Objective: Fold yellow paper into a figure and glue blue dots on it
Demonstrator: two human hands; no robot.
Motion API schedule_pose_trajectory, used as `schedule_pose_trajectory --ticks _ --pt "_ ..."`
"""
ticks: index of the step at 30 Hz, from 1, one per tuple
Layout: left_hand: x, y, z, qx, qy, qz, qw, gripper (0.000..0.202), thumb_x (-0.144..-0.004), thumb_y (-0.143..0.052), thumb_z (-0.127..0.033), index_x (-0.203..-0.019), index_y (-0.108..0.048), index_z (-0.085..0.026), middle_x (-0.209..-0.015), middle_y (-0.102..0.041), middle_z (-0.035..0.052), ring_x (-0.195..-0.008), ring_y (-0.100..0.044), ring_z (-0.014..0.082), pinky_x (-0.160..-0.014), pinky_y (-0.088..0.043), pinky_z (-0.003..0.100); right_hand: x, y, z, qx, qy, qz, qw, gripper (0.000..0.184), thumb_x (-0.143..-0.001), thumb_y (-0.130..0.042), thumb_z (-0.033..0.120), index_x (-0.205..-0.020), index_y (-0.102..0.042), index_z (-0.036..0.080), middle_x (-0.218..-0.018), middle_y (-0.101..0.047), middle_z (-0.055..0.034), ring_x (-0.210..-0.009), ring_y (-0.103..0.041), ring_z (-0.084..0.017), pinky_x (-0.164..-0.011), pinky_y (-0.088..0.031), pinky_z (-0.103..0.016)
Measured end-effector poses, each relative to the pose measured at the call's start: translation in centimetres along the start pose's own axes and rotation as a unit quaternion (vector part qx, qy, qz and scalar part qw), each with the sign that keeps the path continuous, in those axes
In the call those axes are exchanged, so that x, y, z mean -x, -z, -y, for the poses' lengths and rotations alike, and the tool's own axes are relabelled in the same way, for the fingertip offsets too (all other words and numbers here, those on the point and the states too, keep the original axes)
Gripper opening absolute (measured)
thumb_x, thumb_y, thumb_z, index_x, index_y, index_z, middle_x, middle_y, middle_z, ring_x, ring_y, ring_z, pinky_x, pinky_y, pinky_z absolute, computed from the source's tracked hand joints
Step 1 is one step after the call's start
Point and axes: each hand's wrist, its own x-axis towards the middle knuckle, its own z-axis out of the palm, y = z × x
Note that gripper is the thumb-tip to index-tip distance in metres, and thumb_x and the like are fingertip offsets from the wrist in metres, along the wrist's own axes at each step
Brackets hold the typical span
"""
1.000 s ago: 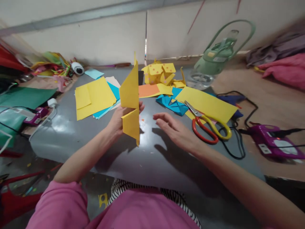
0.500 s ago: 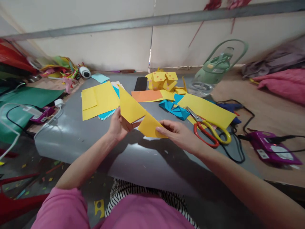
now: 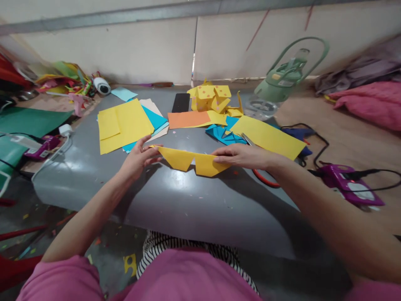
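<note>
A folded yellow paper piece (image 3: pixel 191 159) stretches sideways just above the grey table (image 3: pixel 175 200), its two folded flaps pointing toward me. My left hand (image 3: pixel 138 159) pinches its left end with closed fingers. My right hand (image 3: pixel 242 155) grips its right end, fingers pressed together on the paper. Both hands are level with each other near the middle of the table.
Yellow and blue sheets (image 3: pixel 125 123) lie at the back left, an orange sheet (image 3: pixel 184 119), a black phone (image 3: pixel 181 102) and folded yellow dotted shapes (image 3: pixel 213 97) behind. Blue folded paper (image 3: pixel 224 133), a yellow sheet (image 3: pixel 269 137), partly hidden scissors (image 3: pixel 265 179), a purple glue gun (image 3: pixel 347 184) and a green fan (image 3: pixel 285 79) stand right.
The yellow paper went from upright in my left hand alone to lying sideways, low over the table. My right hand came in and took hold of its right end.
</note>
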Motion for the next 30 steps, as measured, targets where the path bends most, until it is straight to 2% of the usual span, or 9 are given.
schedule_pose_trajectory --ticks 2,4,8,11,14,19,22,26,30 --pt "0.0 -0.1 -0.3 -0.149 -0.133 -0.043 0.979 0.041 -0.085 -0.068 -0.033 -0.125 -0.062 -0.028 -0.13 -0.064 0.0104 -0.12 -0.06 0.0255 -0.101 -0.051 0.047 -0.2 0.2 0.4 0.029 0.0 -0.001 1.0 0.036 -0.093 -0.053 0.052 -0.1 -0.076 0.025 -0.087 -0.073 -0.0033 -0.07 -0.063 -0.017 -0.055 -0.046 -0.027" --pt "0.0 -0.8 -1.1 -0.286 -0.265 -0.071 0.918 0.028 -0.089 -0.065 -0.034 -0.116 -0.069 -0.027 -0.135 -0.061 0.0099 -0.129 -0.051 0.0278 -0.111 -0.04 0.051 -0.2 0.0 1.4 0.099 0.001 -0.037 0.994 0.036 -0.097 -0.049 0.048 -0.1 -0.075 0.024 -0.086 -0.074 -0.0031 -0.07 -0.063 -0.017 -0.058 -0.044 -0.028" --pt "-0.1 -4.2 -3.0 -0.391 -0.425 0.002 0.816 0.023 -0.091 -0.068 -0.035 -0.112 -0.074 -0.029 -0.123 -0.069 0.0077 -0.125 -0.048 0.0288 -0.112 -0.034 0.049 0.3 -1.8 4.6 0.326 0.016 -0.185 0.927 0.027 -0.1 -0.048 0.024 -0.107 -0.074 0.02 -0.094 -0.078 -0.0074 -0.076 -0.066 -0.02 -0.065 -0.042 -0.032" --pt "-0.5 -6.4 -3.7 -0.419 -0.464 0.009 0.78 0.015 -0.095 -0.063 -0.031 -0.096 -0.077 -0.032 -0.109 -0.073 0.0056 -0.116 -0.051 0.0283 -0.105 -0.035 0.049 1.7 -3.3 6.3 0.469 0.06 -0.251 0.844 0.028 -0.099 -0.05 0.016 -0.117 -0.071 0.014 -0.086 -0.078 -0.0101 -0.079 -0.068 -0.024 -0.071 -0.041 -0.036" --pt "-0.9 -7.2 -3.6 -0.399 -0.487 0.002 0.777 0.02 -0.097 -0.059 -0.03 -0.09 -0.077 -0.031 -0.103 -0.072 0.0056 -0.104 -0.053 0.0251 -0.098 -0.039 0.045 3.9 -3.7 6.6 0.503 0.091 -0.305 0.804 0.033 -0.101 -0.049 0.021 -0.127 -0.067 0.012 -0.08 -0.076 -0.0091 -0.075 -0.068 -0.025 -0.072 -0.042 -0.037" --pt "-1.7 -7.3 -2.3 -0.284 -0.494 0.052 0.82 0.014 -0.096 -0.062 -0.026 -0.097 -0.076 -0.026 -0.097 -0.067 0.0057 -0.091 -0.058 0.0181 -0.081 -0.049 0.032 5.8 -3.0 5.1 0.35 0.164 -0.386 0.838 0.026 -0.103 -0.051 0.033 -0.104 -0.074 0.021 -0.09 -0.077 -0.0055 -0.084 -0.068 -0.02 -0.08 -0.049 -0.034" --pt "-2.0 -7.7 -0.9 -0.234 -0.515 0.068 0.821 0.012 -0.096 -0.062 -0.022 -0.097 -0.074 -0.023 -0.099 -0.066 0.0057 -0.094 -0.063 0.0155 -0.083 -0.053 0.029 5.0 -3.5 3.7 0.3 0.233 -0.392 0.838 0.017 -0.1 -0.058 0.028 -0.103 -0.074 0.024 -0.093 -0.076 -0.0041 -0.086 -0.067 -0.018 -0.078 -0.051 -0.032" --pt "-1.0 -7.2 1.3 -0.269 -0.574 0.049 0.772 0.011 -0.097 -0.059 -0.018 -0.096 -0.07 -0.02 -0.102 -0.068 0.006 -0.094 -0.067 0.013 -0.083 -0.056 0.026 3.5 -5.7 2.3 0.335 0.371 -0.393 0.772 0.012 -0.093 -0.067 0.017 -0.101 -0.072 0.023 -0.088 -0.075 -0.0018 -0.081 -0.063 -0.016 -0.075 -0.048 -0.031" --pt "1.4 -5.0 2.4 -0.39 -0.631 0.085 0.665 0.018 -0.098 -0.051 -0.011 -0.105 -0.066 -0.018 -0.102 -0.074 0.0067 -0.098 -0.069 0.0159 -0.088 -0.057 0.028 2.7 -8.2 2.1 0.343 0.436 -0.326 0.766 0.014 -0.098 -0.058 0.012 -0.101 -0.07 0.02 -0.093 -0.077 -0.001 -0.086 -0.065 -0.014 -0.084 -0.048 -0.031"
